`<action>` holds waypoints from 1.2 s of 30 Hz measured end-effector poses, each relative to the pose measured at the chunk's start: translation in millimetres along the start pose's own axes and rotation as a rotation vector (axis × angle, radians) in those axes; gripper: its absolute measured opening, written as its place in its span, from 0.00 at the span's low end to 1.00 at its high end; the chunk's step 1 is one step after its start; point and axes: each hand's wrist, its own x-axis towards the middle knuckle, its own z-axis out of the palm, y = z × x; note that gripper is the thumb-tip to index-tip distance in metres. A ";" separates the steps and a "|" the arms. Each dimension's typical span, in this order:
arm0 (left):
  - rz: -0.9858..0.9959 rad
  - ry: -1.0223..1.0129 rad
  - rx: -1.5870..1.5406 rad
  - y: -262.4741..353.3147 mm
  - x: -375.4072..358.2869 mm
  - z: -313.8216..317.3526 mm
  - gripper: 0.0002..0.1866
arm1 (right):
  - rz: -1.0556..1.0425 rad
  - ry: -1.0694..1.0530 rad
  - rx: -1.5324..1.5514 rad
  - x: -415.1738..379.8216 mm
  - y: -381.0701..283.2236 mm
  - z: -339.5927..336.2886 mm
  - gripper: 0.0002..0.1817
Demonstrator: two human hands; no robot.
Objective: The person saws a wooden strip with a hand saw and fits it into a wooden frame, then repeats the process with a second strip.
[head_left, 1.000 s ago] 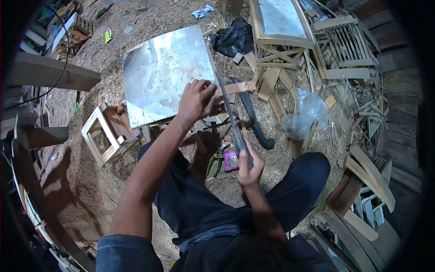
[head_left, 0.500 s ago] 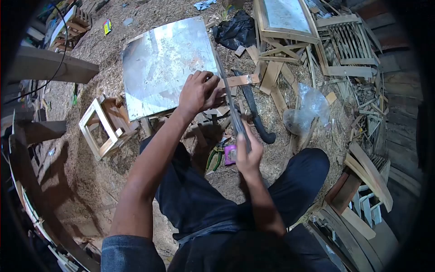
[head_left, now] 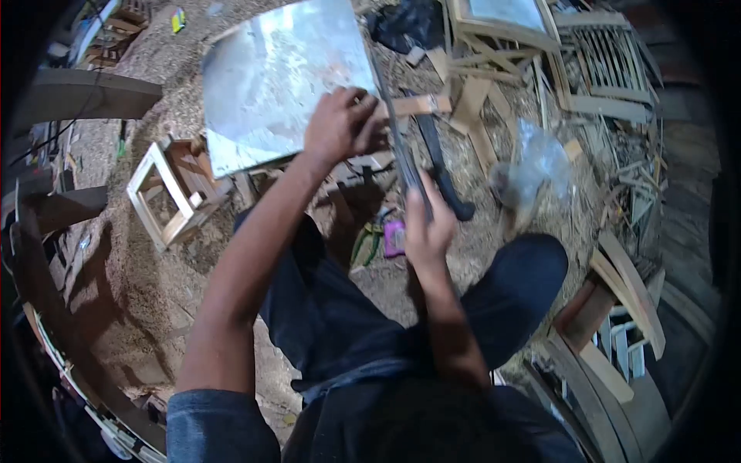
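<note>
Head view: a long metal strip [head_left: 397, 147] runs from upper centre down to the middle of the frame, along the metal sheet's [head_left: 285, 77] right edge; seemingly mid-work. The right hand [head_left: 427, 231] fingers grip its near end; the left hand [head_left: 341, 125] fingers close beside it, higher up.

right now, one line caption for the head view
Seated person's left hand and right hand grip a long metal strip beside a metal sheet.
</note>
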 end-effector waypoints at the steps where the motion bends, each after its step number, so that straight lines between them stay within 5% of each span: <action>1: -0.002 -0.007 0.015 2.9 1.2 -3.0 0.16 | -0.018 0.013 0.004 11.7 5.6 5.6 0.23; 13: -0.034 -0.040 0.021 4.3 2.7 -6.0 0.16 | -0.143 0.033 0.049 3.7 12.2 7.5 0.22; 20: -0.064 -0.026 0.071 4.2 1.9 -0.5 0.15 | 0.091 -0.015 0.144 0.7 18.5 4.1 0.23; 26: 0.008 -0.053 0.015 4.4 1.2 -7.2 0.16 | -0.056 0.020 0.104 -28.5 17.8 -13.0 0.23; 30: -0.005 -0.048 -0.002 4.6 0.1 -4.1 0.16 | -0.115 0.070 0.051 34.5 18.8 15.1 0.22; 36: -0.015 -0.081 0.042 6.2 2.5 -5.3 0.16 | -0.060 0.023 0.142 -35.5 18.8 -8.4 0.23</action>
